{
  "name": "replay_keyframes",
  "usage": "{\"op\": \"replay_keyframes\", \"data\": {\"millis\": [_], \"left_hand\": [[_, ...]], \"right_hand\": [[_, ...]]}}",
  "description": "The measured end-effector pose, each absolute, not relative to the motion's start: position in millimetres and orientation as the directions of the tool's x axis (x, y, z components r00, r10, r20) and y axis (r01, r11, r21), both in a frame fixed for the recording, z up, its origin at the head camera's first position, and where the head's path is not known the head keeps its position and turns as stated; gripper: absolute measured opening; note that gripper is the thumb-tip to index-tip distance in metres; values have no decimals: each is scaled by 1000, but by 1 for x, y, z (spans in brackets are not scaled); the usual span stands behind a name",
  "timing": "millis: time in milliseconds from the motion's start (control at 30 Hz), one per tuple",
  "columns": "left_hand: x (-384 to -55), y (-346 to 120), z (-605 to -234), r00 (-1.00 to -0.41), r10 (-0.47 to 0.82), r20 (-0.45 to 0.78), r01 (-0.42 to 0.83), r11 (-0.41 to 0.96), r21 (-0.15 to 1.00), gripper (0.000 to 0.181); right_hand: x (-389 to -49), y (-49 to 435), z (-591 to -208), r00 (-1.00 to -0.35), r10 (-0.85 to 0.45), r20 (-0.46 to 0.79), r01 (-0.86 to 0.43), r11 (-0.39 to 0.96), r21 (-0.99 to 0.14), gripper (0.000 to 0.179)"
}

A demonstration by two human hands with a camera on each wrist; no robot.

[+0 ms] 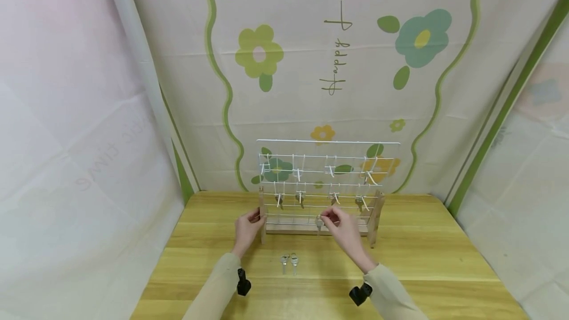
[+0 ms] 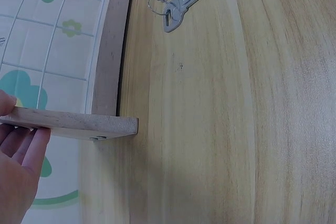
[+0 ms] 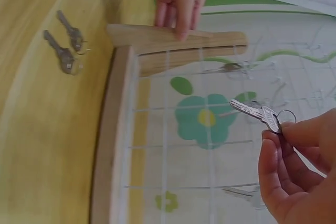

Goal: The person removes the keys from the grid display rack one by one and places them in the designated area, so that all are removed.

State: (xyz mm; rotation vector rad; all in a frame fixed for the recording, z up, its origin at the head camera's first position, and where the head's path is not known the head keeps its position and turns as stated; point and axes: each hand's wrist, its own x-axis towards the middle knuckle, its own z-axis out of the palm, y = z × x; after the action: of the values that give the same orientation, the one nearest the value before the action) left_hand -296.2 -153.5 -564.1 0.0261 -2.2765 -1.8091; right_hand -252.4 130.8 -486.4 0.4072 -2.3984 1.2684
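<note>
A white wire grid rack on wooden side supports stands toward the back of the table. My left hand grips its left wooden support, thumb on one face and fingers on the other. In my right hand a silver key with a small ring is pinched between thumb and fingertips, in front of the rack's lower wires. Several keys hang from the lower row of hooks. Two more keys, one of them this key, lie on the table before the rack.
White hooks in the upper row stick out toward me. A wooden base bar joins the two supports along the wood-grain table. Behind it hangs a flowered cloth, with pale cloth walls on both sides.
</note>
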Motion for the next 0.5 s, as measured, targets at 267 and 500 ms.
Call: {"op": "replay_keyframes", "data": {"millis": [267,500], "left_hand": [[-297,-153,-565,-974,-156,167,128,234,964,38],[-297,-154,-565,-976,-155,156,117,232,966,39]], "right_hand": [[-249,123,-521,-936,-122,331,-341,560,-755,4],[-248,118,-555,-942,-164,292,-331,591,-736,8]]}}
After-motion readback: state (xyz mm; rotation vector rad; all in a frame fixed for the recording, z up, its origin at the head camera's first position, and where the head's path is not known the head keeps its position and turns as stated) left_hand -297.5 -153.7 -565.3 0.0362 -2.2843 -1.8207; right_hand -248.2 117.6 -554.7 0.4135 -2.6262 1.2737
